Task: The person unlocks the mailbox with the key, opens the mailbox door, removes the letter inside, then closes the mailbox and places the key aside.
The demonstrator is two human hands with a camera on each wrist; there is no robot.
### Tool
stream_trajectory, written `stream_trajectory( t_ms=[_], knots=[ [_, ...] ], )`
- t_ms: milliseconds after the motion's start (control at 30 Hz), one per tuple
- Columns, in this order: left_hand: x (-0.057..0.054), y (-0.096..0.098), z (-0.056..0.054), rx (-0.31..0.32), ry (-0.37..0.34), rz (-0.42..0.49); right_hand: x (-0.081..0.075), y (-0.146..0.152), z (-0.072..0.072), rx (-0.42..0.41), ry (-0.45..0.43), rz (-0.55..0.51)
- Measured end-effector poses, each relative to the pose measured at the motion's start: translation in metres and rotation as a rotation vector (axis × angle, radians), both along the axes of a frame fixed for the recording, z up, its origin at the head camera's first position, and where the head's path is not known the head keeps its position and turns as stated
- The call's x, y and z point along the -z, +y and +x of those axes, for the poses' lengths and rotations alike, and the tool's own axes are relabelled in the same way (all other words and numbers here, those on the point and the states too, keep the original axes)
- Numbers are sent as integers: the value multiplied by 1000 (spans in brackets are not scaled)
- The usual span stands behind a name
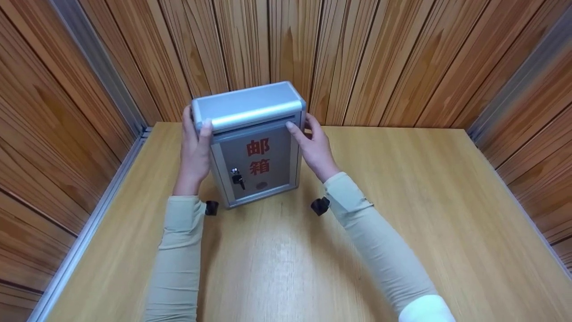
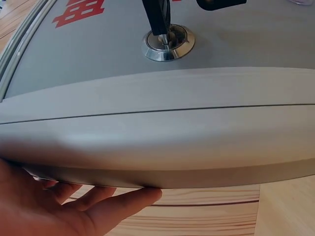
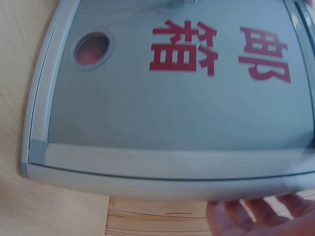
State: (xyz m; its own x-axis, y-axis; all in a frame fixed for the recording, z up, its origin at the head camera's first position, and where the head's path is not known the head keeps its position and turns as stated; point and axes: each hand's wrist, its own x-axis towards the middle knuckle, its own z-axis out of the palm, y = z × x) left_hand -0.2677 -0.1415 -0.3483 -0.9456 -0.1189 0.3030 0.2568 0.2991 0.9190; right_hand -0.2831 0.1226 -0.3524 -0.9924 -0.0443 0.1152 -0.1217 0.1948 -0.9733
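Observation:
A silver-grey metal mailbox [image 1: 250,152] with red characters on its front stands upright, turned slightly, its front towards me. My left hand [image 1: 193,152] holds its left side near the top, thumb at the front edge and fingers along the side. My right hand [image 1: 316,145] grips the upper right side, thumb on the front just below the slot [image 1: 254,125]. A key [image 2: 158,17] sits in the round lock [image 2: 170,44] on the door. Low on the door is a round window [image 3: 92,49]. Whether the mailbox's base touches the table cannot be told.
The mailbox is over the back left part of a light wooden table [image 1: 402,201]. Wood-plank walls [image 1: 348,58] rise behind and on both sides, with metal rails [image 1: 103,192] at the edges. A black wrist camera [image 1: 320,206] juts from the right sleeve.

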Motion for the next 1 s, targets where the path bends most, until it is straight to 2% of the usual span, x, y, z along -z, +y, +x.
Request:
stream_trajectory(
  t_ms=[300,433,600,1000],
  knots=[
    [4,13,-5,102,45,11,-20,9,35,44,24,25],
    [5,18,-7,136,51,9,-9,17,33,66,25,10],
    [4,28,-8,167,57,-7,5,26,32,111,69,-11],
    [0,57,-12,250,71,-14,6,51,45,179,64,-53]
  ],
)
